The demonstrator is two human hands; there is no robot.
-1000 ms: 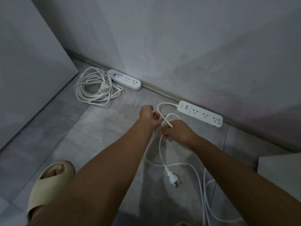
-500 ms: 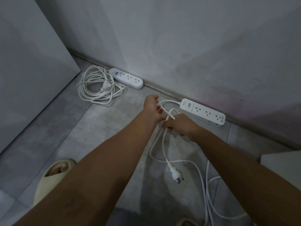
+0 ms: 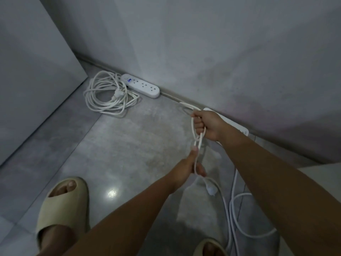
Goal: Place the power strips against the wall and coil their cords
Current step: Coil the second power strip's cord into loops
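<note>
A white power strip lies against the wall at the back, its cord coiled on the floor to its left. A second white power strip lies along the wall further right, mostly hidden behind my right hand. That hand grips loops of this strip's white cord close to the strip. Lower down, my left hand pinches the same cord between thumb and fingers. The cord's plug hangs just below my left hand, and the loose remainder trails over the floor at the lower right.
A grey wall runs diagonally across the back. A pale panel stands at the left. My feet in beige slides rest on the grey tiled floor, one at the lower left, one at the bottom edge. A pale surface shows at the right edge.
My hands have separated: the right stayed near the strip gripping loops, while the left slid down the cord toward me. The plug has lifted off the floor and hangs below the left hand.
</note>
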